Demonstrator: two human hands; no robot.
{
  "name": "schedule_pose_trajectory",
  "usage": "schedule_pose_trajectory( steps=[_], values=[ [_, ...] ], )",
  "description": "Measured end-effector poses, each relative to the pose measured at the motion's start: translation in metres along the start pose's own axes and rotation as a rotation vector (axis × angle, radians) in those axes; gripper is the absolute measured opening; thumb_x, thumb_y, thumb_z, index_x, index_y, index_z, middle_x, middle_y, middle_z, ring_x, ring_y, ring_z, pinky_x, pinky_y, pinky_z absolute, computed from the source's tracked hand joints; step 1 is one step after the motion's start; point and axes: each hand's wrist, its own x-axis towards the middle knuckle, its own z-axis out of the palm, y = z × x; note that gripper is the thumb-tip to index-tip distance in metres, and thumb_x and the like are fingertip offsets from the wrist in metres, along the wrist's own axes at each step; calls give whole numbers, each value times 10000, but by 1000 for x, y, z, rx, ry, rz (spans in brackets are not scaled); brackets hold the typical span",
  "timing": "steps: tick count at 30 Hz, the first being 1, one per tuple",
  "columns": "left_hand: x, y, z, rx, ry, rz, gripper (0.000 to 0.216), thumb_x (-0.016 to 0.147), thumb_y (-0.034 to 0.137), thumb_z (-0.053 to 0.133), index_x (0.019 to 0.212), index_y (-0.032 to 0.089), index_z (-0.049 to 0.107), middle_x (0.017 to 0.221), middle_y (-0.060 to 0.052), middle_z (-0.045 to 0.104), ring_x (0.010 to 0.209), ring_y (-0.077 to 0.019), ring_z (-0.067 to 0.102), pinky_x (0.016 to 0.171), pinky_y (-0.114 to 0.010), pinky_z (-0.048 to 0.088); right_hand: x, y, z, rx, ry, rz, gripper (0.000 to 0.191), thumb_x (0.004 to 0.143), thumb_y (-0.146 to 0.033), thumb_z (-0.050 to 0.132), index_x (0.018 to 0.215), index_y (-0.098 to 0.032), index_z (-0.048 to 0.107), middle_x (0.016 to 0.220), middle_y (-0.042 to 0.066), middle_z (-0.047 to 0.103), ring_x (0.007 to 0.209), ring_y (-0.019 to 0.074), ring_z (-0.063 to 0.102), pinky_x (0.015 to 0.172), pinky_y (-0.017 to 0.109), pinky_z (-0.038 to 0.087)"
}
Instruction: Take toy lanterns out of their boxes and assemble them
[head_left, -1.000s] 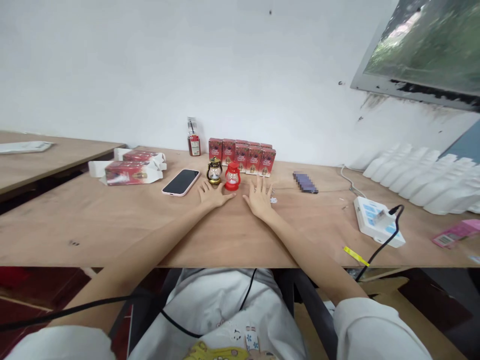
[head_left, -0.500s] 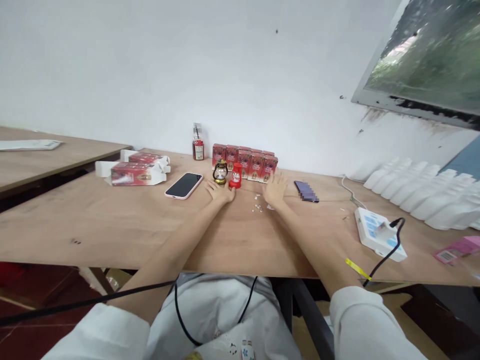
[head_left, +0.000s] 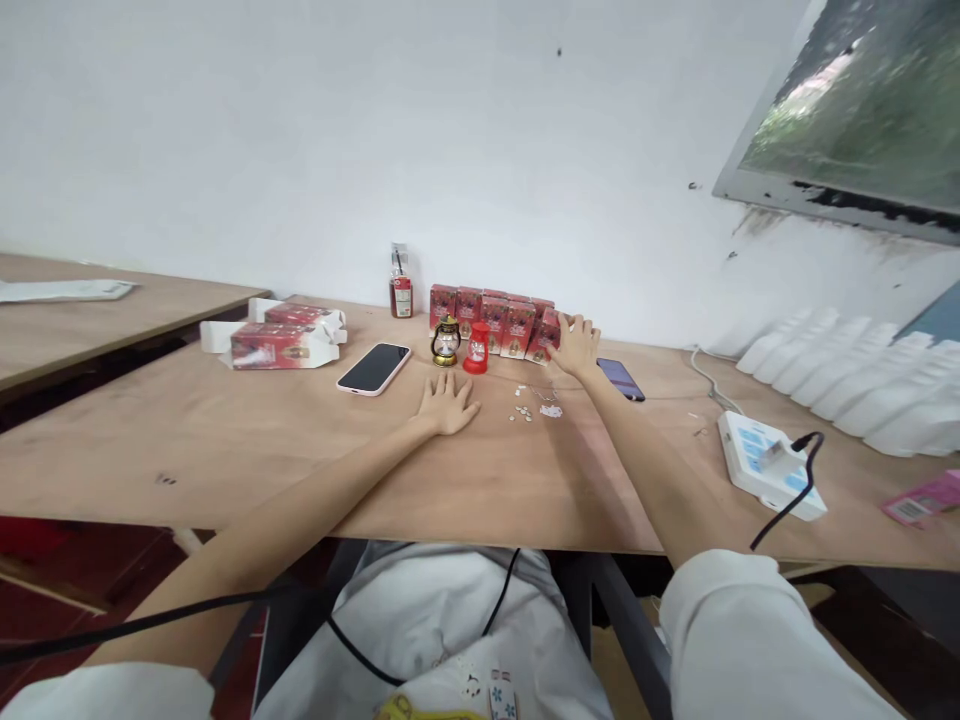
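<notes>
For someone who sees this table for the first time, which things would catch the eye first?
Probably the bright red lantern, upright on the table beside a dark, gold-trimmed lantern. Behind them stand red boxes in rows, with the right hand at their right end. A row of white objects at the far right also stands out.

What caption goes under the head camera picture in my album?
Left hand spread on the table near a red lantern and a bronze-coloured lantern, right hand at a red box.
</notes>
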Motion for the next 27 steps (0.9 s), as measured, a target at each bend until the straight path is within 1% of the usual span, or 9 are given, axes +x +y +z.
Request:
schedule_pose_trajectory(
  steps=[3,6,10,12,14,17,21,24,27],
  values=[
    [-3,-3,0,-22,-22,118,640,917,500,204,1475,187,194,1546,-105,125,1428,-280,83,1089,-598,18,-3,-4,-10,-43,67,-79,498,831,-405,492,1203,-76,453,1220,227,452,1119,346,381,909,493,310],
    [-1,-5,-2,-43,-57,192,620,919,487,216,1478,223,170,1545,-65,133,1428,-259,102,1084,-612,-10,-1,-9,-18,-63,47,-177,440,823,-367,523,1119,-47,469,1221,242,454,1133,340,383,932,461,311],
    [11,-7,-5,-66,-64,216,623,906,525,247,1470,270,185,1545,-47,148,1426,-255,117,1083,-615,-10,5,-19,-25,-68,-86,-231,435,835,-347,515,1124,-31,437,1108,226,521,1038,315,463,871,427,377],
    [21,-8,-4,-71,-48,208,618,902,538,252,1463,283,206,1542,-47,167,1425,-254,126,1082,-614,-12,5,-24,-30,-87,-93,-268,449,831,-360,523,1127,-34,440,1117,228,514,1025,317,471,861,427,391],
    [30,-7,-2,-69,-36,188,615,902,545,253,1459,286,222,1539,-51,177,1425,-255,126,1080,-611,-20,2,-27,-38,-88,-57,-287,441,835,-358,514,1121,-28,460,1126,236,503,1027,321,471,867,433,393],
    [39,-5,-1,-69,-27,165,611,903,547,250,1455,285,238,1540,-53,172,1426,-258,114,1076,-616,-27,-3,-31,-54,-6,18,-219,392,857,-360,466,1057,-29,533,1081,224,503,991,310,493,869,437,405],
    [34,-3,-4,-128,-10,180,638,893,562,266,1449,248,268,1534,-62,190,1424,-259,130,1087,-595,-33,-8,-37,-81,254,142,-81,390,864,-412,449,987,-76,605,1000,148,479,897,253,532,860,416,442],
    [21,-7,-12,-380,-30,219,630,870,594,303,1392,255,398,1487,-50,328,1395,-250,239,1130,-498,69,-20,-52,-91,469,292,8,451,897,-442,394,1129,-92,557,1041,125,429,937,218,534,897,389,446],
    [7,-16,-19,-786,-86,311,634,810,588,457,1356,267,452,1439,-41,417,1352,-246,337,1110,-397,245,-46,-81,-82,642,388,128,486,935,-438,300,1275,-128,457,1110,132,391,1045,209,511,941,374,433]
  ],
)
